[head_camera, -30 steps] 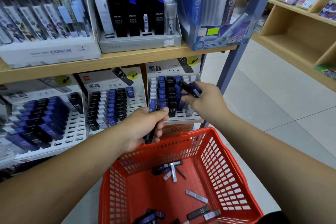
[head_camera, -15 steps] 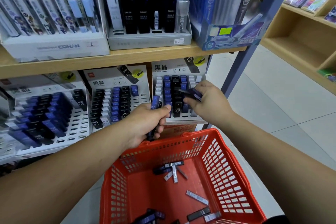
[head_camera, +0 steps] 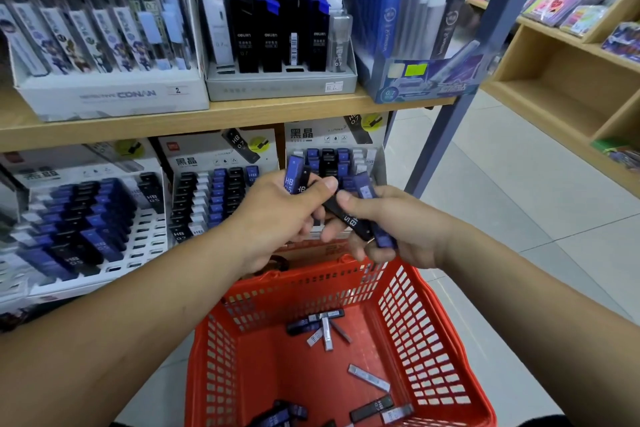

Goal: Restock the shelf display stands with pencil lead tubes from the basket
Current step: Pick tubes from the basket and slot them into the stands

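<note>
Drawn together since earlier, above red plastic basket [head_camera: 433, 340]: left hand [head_camera: 273, 218] gripping blue plastic lead tubes [head_camera: 293, 177], right hand [head_camera: 398, 229] pinching black HB tube [head_camera: 346, 218]. Likely handover step. Next: seat tube in free slot, far white display stand [head_camera: 332, 135].

- A white box marked CONAN [head_camera: 114, 97], full of slim upright packets, stands at the left of the upper wooden shelf [head_camera: 207, 118].
- Just beside it is a grey tray [head_camera: 277, 88] of black and blue cases.
- A blue carton [head_camera: 426, 80] of pens is at the shelf's right end.
- A blue-grey post [head_camera: 485, 45] rises from the pale tiled floor [head_camera: 502, 201].
- The wooden shelving [head_camera: 554, 80] at right carries colourful packets [head_camera: 554, 7].
</note>
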Demonstrator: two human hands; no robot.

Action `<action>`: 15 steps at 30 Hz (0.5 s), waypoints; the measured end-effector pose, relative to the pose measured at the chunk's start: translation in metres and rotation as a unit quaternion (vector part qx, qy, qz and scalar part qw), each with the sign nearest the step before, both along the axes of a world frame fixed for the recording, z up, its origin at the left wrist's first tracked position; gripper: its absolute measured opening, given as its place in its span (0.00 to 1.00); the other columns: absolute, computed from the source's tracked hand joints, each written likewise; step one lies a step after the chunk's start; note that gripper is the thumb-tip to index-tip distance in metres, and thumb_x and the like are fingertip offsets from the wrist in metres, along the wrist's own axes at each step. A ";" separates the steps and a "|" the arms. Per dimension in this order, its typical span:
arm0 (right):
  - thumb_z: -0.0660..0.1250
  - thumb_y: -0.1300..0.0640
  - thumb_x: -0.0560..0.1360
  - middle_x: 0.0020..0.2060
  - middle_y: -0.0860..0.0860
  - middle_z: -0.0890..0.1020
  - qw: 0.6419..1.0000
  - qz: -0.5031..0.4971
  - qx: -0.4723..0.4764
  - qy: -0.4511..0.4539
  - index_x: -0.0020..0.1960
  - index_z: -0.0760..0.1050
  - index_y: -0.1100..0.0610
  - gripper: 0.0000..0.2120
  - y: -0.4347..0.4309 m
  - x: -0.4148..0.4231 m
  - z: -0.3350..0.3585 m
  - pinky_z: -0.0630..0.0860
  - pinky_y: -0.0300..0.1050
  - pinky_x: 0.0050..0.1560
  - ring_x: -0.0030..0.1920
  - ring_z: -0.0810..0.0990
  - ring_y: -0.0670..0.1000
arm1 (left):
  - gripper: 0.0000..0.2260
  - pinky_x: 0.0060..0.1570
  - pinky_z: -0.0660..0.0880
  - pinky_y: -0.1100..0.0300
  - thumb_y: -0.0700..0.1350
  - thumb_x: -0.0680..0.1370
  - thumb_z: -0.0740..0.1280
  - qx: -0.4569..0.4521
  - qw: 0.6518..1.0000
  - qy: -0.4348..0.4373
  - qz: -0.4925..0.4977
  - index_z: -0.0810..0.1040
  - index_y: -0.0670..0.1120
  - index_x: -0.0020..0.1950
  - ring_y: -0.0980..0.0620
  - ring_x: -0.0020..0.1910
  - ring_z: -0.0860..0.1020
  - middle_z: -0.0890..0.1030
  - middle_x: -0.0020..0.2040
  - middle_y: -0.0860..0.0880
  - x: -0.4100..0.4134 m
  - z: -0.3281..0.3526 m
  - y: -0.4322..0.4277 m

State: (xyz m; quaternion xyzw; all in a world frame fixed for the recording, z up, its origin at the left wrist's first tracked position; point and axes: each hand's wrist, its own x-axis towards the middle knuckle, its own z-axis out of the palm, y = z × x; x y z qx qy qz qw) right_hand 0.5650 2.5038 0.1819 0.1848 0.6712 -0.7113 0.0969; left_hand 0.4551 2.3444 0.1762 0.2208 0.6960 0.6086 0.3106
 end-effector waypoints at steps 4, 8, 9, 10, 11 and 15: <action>0.61 0.47 0.85 0.45 0.64 0.85 0.994 -0.102 -0.027 0.004 0.65 0.75 0.61 0.19 0.009 0.003 -0.007 0.55 0.39 0.23 0.24 0.72 0.53 | 0.10 0.25 0.66 0.60 0.48 0.82 0.70 0.000 0.997 -0.057 0.042 0.80 0.40 0.55 0.53 0.27 0.72 0.83 0.37 0.44 -0.007 -0.002 -0.006; 0.65 0.45 0.82 0.39 0.63 0.79 0.988 -0.140 -0.039 0.046 0.62 0.75 0.65 0.22 0.014 0.005 -0.011 0.51 0.46 0.29 0.24 0.65 0.51 | 0.13 0.26 0.62 0.60 0.46 0.83 0.69 0.004 0.994 -0.105 0.041 0.79 0.37 0.60 0.52 0.27 0.70 0.85 0.40 0.40 -0.009 -0.003 -0.008; 0.66 0.45 0.82 0.39 0.63 0.79 0.987 -0.146 -0.029 0.057 0.58 0.76 0.65 0.22 0.014 0.004 -0.012 0.51 0.47 0.31 0.25 0.65 0.52 | 0.13 0.26 0.62 0.60 0.46 0.83 0.68 -0.005 0.995 -0.099 0.028 0.79 0.37 0.60 0.51 0.27 0.70 0.85 0.41 0.40 -0.007 -0.002 -0.009; 0.67 0.44 0.81 0.37 0.62 0.78 0.986 -0.152 -0.022 0.066 0.55 0.77 0.64 0.21 0.014 0.004 -0.012 0.51 0.47 0.31 0.25 0.64 0.51 | 0.13 0.26 0.61 0.60 0.47 0.83 0.68 -0.019 0.996 -0.088 0.006 0.79 0.37 0.60 0.51 0.27 0.70 0.85 0.41 0.39 -0.007 -0.001 -0.011; 0.68 0.43 0.80 0.35 0.60 0.76 0.985 -0.158 -0.022 0.068 0.52 0.77 0.63 0.21 0.014 0.004 -0.011 0.51 0.47 0.31 0.25 0.63 0.51 | 0.13 0.26 0.61 0.60 0.48 0.83 0.69 -0.036 0.996 -0.074 -0.026 0.79 0.38 0.60 0.50 0.27 0.71 0.85 0.41 0.38 -0.005 0.000 -0.012; 0.66 0.41 0.81 0.28 0.52 0.66 0.988 -0.135 -0.062 0.036 0.47 0.81 0.57 0.19 0.009 0.003 -0.006 0.50 0.43 0.29 0.26 0.57 0.47 | 0.14 0.27 0.64 0.61 0.52 0.77 0.76 -0.076 0.988 -0.026 -0.134 0.81 0.42 0.53 0.49 0.31 0.75 0.83 0.39 0.38 0.007 0.001 -0.013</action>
